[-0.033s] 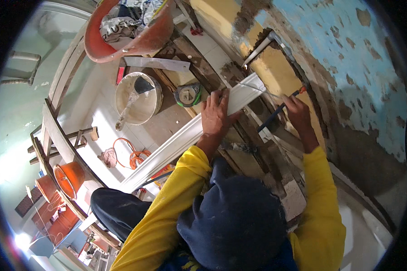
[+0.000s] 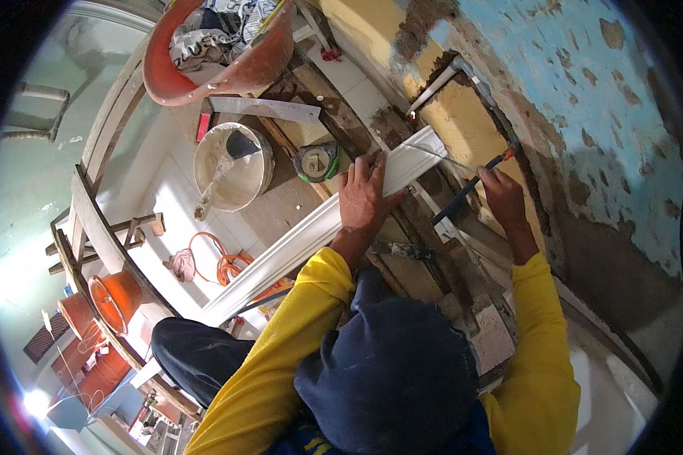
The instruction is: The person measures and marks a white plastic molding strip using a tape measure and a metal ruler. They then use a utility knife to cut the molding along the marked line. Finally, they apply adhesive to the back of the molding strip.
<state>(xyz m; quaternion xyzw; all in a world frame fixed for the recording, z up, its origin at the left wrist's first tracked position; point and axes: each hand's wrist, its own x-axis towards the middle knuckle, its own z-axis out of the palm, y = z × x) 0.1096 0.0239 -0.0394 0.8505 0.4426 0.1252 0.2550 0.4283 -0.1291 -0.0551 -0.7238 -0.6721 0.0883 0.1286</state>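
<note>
My left hand (image 2: 364,199) lies over a long white moulding strip (image 2: 288,246), fingers bent over its far edge and pressing it down. The moulding runs diagonally from lower left to the yellow wall patch. In my right hand (image 2: 504,199), fingers are closed on the end of a thin grey metal strip (image 2: 440,155), blade-like, which reaches across the moulding's far end. Under that hand passes a dark blue bar (image 2: 457,201) with an orange tip; whether I touch it I cannot tell. A round tape measure (image 2: 316,162) sits just beyond my left hand.
A white bucket (image 2: 262,186) of pale paste holds a putty knife. Behind it lie a handsaw (image 2: 269,108) and a large orange tub (image 2: 228,87) with crumpled bags. Wooden planks lie beneath the moulding. An orange cord (image 2: 231,267) is coiled below. Peeling blue wall (image 2: 539,61) stands at right.
My right hand has shifted slightly right and toward me, drawing the thin metal strip with it. My left hand and the moulding have hardly moved.
</note>
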